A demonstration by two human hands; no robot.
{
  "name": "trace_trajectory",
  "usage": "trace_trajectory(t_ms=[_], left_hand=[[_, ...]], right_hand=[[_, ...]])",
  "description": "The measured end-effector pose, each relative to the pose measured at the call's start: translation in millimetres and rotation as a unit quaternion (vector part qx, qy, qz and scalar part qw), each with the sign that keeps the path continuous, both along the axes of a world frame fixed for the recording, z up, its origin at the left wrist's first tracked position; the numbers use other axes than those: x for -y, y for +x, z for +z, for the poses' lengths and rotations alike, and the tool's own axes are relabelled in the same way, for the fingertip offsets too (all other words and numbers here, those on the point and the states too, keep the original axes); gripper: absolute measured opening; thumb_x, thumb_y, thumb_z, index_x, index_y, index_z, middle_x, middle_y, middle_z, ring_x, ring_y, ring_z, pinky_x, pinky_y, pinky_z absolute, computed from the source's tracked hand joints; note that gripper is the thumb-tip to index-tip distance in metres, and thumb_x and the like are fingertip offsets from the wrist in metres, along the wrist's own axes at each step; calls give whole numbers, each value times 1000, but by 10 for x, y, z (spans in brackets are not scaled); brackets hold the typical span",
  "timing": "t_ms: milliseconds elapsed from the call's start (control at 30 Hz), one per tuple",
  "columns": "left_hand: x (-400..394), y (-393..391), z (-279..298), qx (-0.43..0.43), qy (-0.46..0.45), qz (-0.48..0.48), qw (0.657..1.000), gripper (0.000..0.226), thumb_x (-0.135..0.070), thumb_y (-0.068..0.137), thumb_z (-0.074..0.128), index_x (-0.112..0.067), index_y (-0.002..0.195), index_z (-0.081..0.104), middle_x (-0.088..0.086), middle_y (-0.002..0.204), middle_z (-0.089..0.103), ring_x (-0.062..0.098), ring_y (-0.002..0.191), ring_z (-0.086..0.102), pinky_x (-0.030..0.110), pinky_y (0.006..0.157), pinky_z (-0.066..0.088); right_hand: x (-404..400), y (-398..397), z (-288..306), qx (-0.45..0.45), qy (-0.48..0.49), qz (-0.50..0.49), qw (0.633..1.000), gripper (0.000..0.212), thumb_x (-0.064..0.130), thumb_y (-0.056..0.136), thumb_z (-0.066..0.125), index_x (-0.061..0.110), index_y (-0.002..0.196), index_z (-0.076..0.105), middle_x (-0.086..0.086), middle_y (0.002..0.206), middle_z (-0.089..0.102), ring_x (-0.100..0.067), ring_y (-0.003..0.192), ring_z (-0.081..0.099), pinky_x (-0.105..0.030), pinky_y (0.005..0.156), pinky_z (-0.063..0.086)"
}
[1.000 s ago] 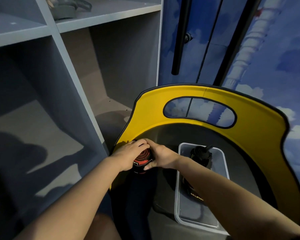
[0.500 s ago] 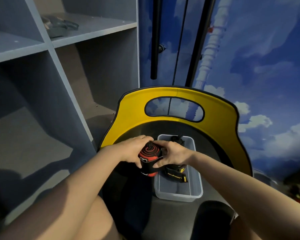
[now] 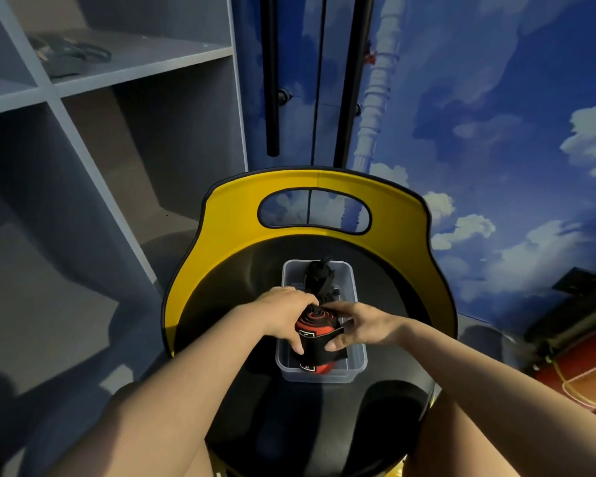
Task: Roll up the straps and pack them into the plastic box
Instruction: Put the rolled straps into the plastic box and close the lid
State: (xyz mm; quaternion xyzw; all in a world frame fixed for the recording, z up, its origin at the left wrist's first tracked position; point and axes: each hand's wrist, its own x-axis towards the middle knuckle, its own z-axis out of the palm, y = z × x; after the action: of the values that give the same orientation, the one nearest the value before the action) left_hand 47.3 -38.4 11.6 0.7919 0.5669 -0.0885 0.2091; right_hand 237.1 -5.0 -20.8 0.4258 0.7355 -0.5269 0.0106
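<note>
A clear plastic box (image 3: 356, 366) stands on the black seat of a yellow-backed chair (image 3: 410, 215). A rolled red-and-black strap (image 3: 316, 326) sits in the near half of the box, its spiral end facing up. My left hand (image 3: 288, 309) grips the roll from the left and my right hand (image 3: 362, 327) from the right, thumbs on its black outer wrap. A rolled black strap (image 3: 319, 276) lies in the far end of the box, partly hidden behind my hands.
Grey open shelving (image 3: 83, 139) rises close on the left, with a dark strap-like item (image 3: 71, 53) on an upper shelf. A blue sky-painted wall (image 3: 496, 115) and two black vertical bars (image 3: 272, 74) stand behind the chair. My knees flank the seat's near edge.
Both hands carried the red-and-black roll from left of the box to over and into its near half. The view shifted left and down, centring the box.
</note>
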Motion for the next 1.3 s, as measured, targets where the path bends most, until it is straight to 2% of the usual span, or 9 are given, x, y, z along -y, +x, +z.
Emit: trace_trajectory(t_ms=[133,233,367,567,667,800,1000,1133,1300], left_hand=[[-61,26,-10,15,-10,-2,1000,91,-31,65,83,-23,141,35,0,143,40,21,134,34,37,109,32],[-68,21,-42,9,3,4,1000,92,-31,65,83,-23,142,33,-1,144,38,20,135,31,38,110,32],[-2,-7,-121,-5,29,13,999,89,-32,67,81,-25,141,32,-4,144,35,19,134,30,37,109,34],[143,61,-332,-29,68,15,997,82,-28,70,80,-20,136,32,-1,138,33,22,129,34,39,103,40],[179,119,-452,-41,91,0,995,81,-30,73,77,-20,139,32,0,138,35,20,129,33,37,107,35],[160,106,-451,-51,106,-37,992,74,-45,81,65,-24,144,32,-6,144,37,18,133,25,35,113,19],[214,135,-516,-16,87,5,996,69,-44,84,62,-28,144,33,-9,146,36,15,136,22,36,114,14],[221,114,-479,0,53,17,998,71,-40,85,63,-28,146,29,-9,150,31,16,137,26,36,113,20],[218,-53,-356,44,46,53,997,75,-45,84,63,-32,147,25,-10,153,26,13,141,22,36,114,21]], right_hand=[[6,35,-26,-22,-31,-22,999,73,12,78,75,21,139,35,2,126,57,-17,109,61,-27,99,45],[-16,35,-60,-6,7,-28,1000,82,20,76,77,22,144,31,3,131,53,-18,120,53,-31,105,40],[7,-31,-79,5,48,-14,999,83,16,78,76,20,146,28,9,130,45,-9,123,43,-26,106,36],[59,-78,-207,54,157,23,986,90,22,72,80,19,146,28,-6,136,41,-19,126,42,-29,104,41],[108,-60,-268,87,199,40,975,88,21,71,79,17,144,30,-6,137,43,-19,124,45,-24,103,38],[150,-33,-330,112,230,40,966,79,24,73,75,19,140,34,-6,132,47,-21,118,50,-31,99,43],[159,-75,-365,143,241,64,958,71,29,77,73,16,136,35,-7,127,49,-24,112,55,-35,94,46],[154,-82,-258,163,222,84,958,79,26,79,72,17,144,27,-7,138,42,-23,123,48,-32,102,41],[106,-49,-38,187,220,83,954,87,33,76,75,19,146,26,-4,144,37,-21,127,44,-29,102,38]])
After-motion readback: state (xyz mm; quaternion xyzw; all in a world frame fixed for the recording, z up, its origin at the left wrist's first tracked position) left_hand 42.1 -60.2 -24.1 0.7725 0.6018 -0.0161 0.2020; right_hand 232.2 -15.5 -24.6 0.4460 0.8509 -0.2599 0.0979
